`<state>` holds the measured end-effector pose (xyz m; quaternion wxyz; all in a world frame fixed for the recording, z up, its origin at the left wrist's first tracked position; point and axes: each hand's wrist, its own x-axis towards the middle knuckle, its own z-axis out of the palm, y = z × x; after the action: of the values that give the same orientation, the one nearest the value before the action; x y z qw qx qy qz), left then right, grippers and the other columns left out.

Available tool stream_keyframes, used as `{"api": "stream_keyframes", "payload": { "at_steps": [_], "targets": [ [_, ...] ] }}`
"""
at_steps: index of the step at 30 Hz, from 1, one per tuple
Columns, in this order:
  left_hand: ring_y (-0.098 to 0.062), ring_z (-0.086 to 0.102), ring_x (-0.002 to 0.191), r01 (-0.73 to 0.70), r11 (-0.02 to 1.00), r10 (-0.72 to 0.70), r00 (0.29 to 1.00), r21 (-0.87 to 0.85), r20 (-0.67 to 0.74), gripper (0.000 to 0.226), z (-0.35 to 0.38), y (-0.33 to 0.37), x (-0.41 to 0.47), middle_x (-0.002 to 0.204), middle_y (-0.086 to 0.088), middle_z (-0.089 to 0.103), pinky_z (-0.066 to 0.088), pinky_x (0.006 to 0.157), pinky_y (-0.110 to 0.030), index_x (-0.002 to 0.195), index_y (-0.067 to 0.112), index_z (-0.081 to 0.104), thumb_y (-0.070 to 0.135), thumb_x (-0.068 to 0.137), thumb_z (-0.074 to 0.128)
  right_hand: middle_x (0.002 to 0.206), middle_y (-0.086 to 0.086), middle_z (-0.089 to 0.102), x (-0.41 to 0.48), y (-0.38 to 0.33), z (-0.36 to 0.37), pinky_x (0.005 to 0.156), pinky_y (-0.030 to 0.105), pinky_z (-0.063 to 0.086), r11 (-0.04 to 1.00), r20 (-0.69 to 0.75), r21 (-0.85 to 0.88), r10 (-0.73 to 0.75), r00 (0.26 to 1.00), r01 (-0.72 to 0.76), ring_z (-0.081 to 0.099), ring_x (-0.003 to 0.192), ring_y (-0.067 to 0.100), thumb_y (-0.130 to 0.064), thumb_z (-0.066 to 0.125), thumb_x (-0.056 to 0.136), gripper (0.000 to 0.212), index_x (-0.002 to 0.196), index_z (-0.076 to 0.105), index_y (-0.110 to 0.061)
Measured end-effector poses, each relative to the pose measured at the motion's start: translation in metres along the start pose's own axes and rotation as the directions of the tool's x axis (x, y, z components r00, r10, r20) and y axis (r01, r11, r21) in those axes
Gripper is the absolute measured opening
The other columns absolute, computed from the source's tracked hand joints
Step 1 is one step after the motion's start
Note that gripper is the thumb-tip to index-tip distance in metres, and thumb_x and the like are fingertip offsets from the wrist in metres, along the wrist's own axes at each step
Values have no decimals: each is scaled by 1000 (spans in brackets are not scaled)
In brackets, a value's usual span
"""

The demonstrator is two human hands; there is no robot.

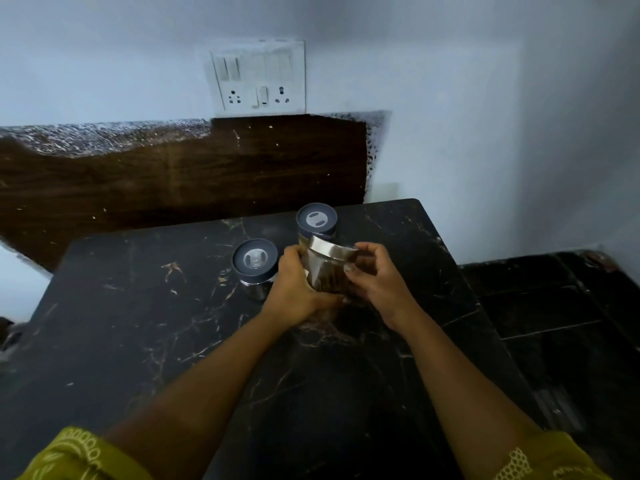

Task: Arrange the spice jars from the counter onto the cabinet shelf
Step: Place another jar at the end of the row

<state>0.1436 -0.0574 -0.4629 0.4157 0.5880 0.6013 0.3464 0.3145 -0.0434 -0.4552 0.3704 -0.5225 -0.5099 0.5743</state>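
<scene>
Three jars on counter [145,306] | steel-lidded jar [329,268], dark contents, tilted toward camera, clasped by left hand [298,289] and right hand [377,282] | two grey-lidded jars [255,261] upright behind it.

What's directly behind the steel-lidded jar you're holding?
A grey-lidded jar stands right behind the steel-lidded jar gripped by the left hand and right hand. Only its lid and upper part show; its lower body and contents are covered.
</scene>
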Motion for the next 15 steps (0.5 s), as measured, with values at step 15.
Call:
{"api": "stream_keyframes", "payload": {
  "at_steps": [15],
  "targets": [
    [-21, 52, 118, -123, 977, 163, 957, -173, 241, 103, -77, 6, -35, 140, 1, 39, 52, 93, -39, 132, 65, 13, 5, 73, 74, 141, 10, 27, -15, -27, 83, 96, 47, 48, 995, -146, -20, -104, 984, 102, 48, 119, 27, -31, 53, 93, 69, 149, 13, -34]
  ]
}}
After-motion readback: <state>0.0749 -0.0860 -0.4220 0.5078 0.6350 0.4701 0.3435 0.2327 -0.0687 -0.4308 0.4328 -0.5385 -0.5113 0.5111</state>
